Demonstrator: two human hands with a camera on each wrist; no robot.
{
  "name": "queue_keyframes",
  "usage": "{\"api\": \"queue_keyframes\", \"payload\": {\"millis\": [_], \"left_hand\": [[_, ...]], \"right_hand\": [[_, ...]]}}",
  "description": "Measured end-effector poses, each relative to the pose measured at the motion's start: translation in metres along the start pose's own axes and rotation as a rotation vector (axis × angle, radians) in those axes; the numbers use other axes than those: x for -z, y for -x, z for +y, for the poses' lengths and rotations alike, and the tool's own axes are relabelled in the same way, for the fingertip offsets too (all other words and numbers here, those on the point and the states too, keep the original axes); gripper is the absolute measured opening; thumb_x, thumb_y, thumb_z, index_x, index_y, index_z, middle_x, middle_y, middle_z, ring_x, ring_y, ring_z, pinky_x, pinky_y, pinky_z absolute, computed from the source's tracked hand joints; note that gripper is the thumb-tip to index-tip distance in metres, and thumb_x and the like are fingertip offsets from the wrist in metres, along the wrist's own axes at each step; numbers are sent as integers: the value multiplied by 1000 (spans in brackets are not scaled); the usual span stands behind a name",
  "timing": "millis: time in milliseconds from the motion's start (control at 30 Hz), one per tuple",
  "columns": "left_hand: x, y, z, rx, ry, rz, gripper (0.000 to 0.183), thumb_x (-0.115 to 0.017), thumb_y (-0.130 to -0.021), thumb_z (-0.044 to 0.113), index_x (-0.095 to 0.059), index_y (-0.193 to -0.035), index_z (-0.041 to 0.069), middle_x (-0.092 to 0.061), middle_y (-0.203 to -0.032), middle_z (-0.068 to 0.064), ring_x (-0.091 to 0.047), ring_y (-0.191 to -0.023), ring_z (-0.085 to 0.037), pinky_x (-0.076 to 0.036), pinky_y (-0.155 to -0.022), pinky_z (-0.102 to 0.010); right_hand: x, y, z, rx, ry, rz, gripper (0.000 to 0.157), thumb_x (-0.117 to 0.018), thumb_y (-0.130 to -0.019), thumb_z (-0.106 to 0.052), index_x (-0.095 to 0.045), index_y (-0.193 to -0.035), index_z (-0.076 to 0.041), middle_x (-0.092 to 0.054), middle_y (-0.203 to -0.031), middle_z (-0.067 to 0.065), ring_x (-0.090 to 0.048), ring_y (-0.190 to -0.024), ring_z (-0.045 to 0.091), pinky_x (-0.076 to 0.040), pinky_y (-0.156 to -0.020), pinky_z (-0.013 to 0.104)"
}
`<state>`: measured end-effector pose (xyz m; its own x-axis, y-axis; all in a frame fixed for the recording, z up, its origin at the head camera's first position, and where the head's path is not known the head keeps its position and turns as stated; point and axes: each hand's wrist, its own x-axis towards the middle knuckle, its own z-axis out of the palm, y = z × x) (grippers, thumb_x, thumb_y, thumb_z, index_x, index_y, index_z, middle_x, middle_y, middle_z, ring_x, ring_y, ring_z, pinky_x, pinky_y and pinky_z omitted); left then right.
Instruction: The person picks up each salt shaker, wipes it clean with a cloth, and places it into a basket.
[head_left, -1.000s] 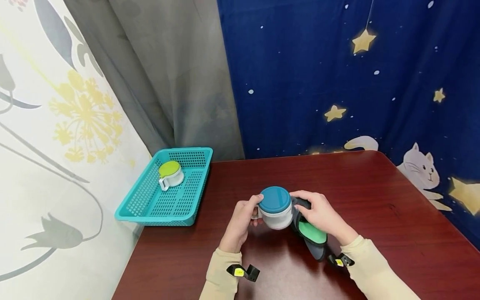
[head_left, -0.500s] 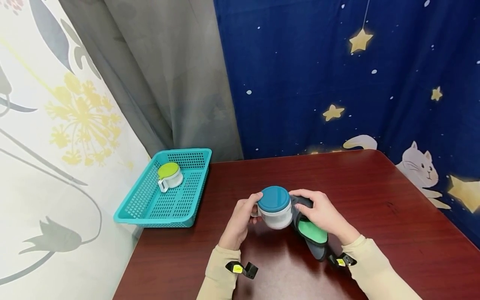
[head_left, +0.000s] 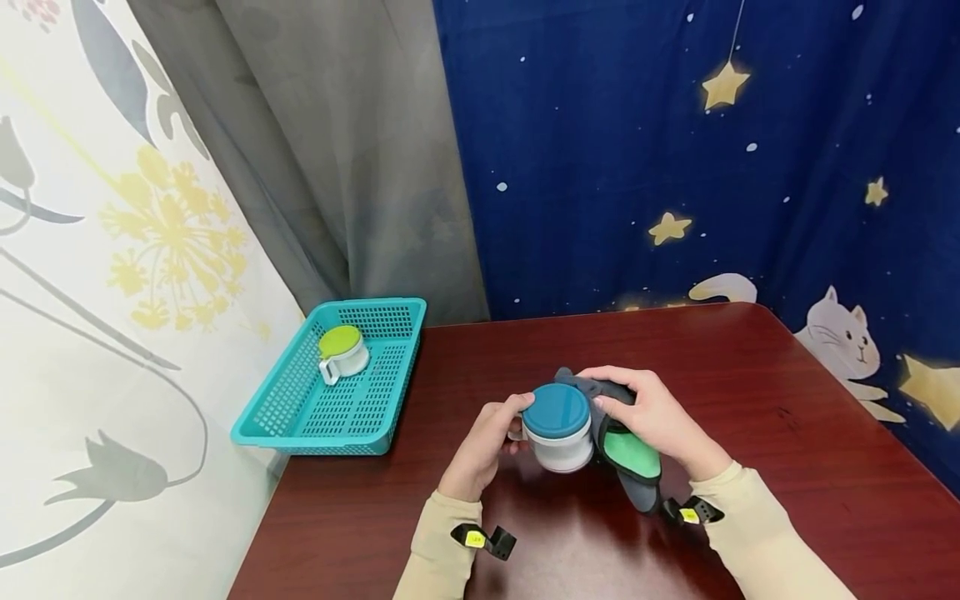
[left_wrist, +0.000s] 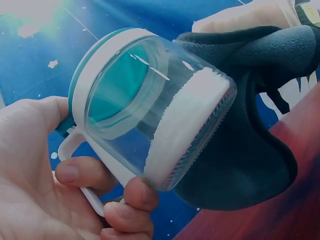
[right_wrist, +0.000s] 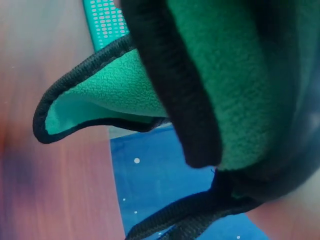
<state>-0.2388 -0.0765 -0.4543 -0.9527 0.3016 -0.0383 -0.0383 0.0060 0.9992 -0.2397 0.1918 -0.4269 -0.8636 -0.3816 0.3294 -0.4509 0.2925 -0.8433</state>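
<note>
My left hand (head_left: 480,450) holds a clear seasoning jar (head_left: 561,455) by its white side handle, thumb at the edge of the blue lid (head_left: 557,410). The left wrist view shows the jar (left_wrist: 135,100) tilted, with white granules banked toward its base. My right hand (head_left: 667,421) grips a dark grey cloth piece (head_left: 641,493) with green fleece lining and black binding. Its cloth lies right at the jar's side and partly behind it. In the right wrist view, the green lining (right_wrist: 110,95) and a black strap (right_wrist: 175,212) fill much of the picture.
A turquoise plastic basket (head_left: 315,448) stands at the table's left. Inside it lies another jar (head_left: 347,357) with a yellow-green lid and white handle. The red-brown table (head_left: 750,400) reaches to grey and starry blue curtains behind, with a patterned white one on the left.
The jar has shifted slightly right and nearer to me. My right hand has moved a little right and up, and more of the grey cloth shows behind the lid.
</note>
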Motion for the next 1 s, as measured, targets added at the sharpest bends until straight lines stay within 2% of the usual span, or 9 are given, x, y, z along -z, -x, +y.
{"api": "queue_keyframes", "payload": {"millis": [300,567,833,1000], "left_hand": [[-1,3,3,18,-30,-37,50,-63,-92,54,-65,-63,13,-45,-59,-4,-48,-58,-21,-42,-59,-28],[0,5,2,13,-44,-60,47,-63,-93,51,-66,-65,13,-47,-60,-4,-49,-60,-21,-41,-59,-28],[-1,9,2,-11,-24,-83,47,-62,-94,50,-65,-63,14,-47,-58,-3,-47,-58,-21,-40,-58,-28],[-2,9,5,-11,-5,-109,49,-63,-93,51,-65,-63,13,-48,-59,-4,-47,-57,-19,-40,-57,-28]], "right_hand": [[4,-1,-12,16,-10,-4,33,-67,-98,-15,-67,-128,-27,-66,-126,-4,-64,-108,20,-54,-91,33],[4,0,-6,39,20,-34,33,-66,-99,-14,-67,-129,-28,-66,-124,-4,-65,-104,21,-55,-89,34],[-13,9,17,72,240,-131,41,-70,-94,-6,-68,-120,-38,-67,-114,-17,-64,-102,9,-54,-90,32],[-16,12,18,90,259,-157,36,-70,-95,-8,-69,-115,-38,-67,-108,-17,-64,-96,9,-55,-88,32]]}}
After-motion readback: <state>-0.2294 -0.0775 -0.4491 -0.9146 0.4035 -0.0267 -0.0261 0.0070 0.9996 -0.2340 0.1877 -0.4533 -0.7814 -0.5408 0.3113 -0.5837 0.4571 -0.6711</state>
